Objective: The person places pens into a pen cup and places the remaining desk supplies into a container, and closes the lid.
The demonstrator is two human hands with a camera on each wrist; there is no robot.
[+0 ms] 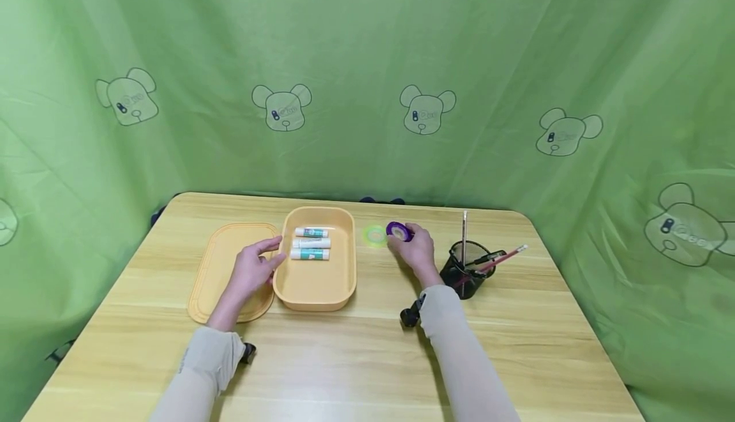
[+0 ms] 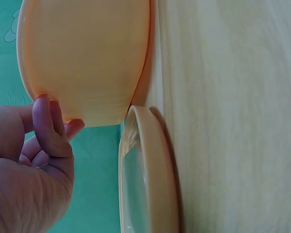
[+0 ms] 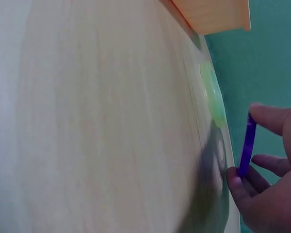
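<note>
Three glue sticks [image 1: 310, 243] with white and teal labels lie side by side in a pale orange plastic box [image 1: 316, 285]. My left hand [image 1: 255, 267] touches the box's left side near the rim; its fingertips [image 2: 42, 109] rest against the outer wall. Between thumb and fingers, my right hand [image 1: 417, 249] pinches a purple tape roll [image 1: 396, 231], held tilted above the table in the right wrist view [image 3: 247, 148]. A yellow-green tape roll [image 1: 374, 236] lies flat on the table, between the box and the right hand.
The matching orange lid [image 1: 215, 275] lies left of the box, partly beneath the left arm. Right of the right hand stands a black mesh pen cup [image 1: 467, 285] with pencils and a dark pen. A green curtain [image 1: 356, 154] hangs behind the wooden table [image 1: 321, 371].
</note>
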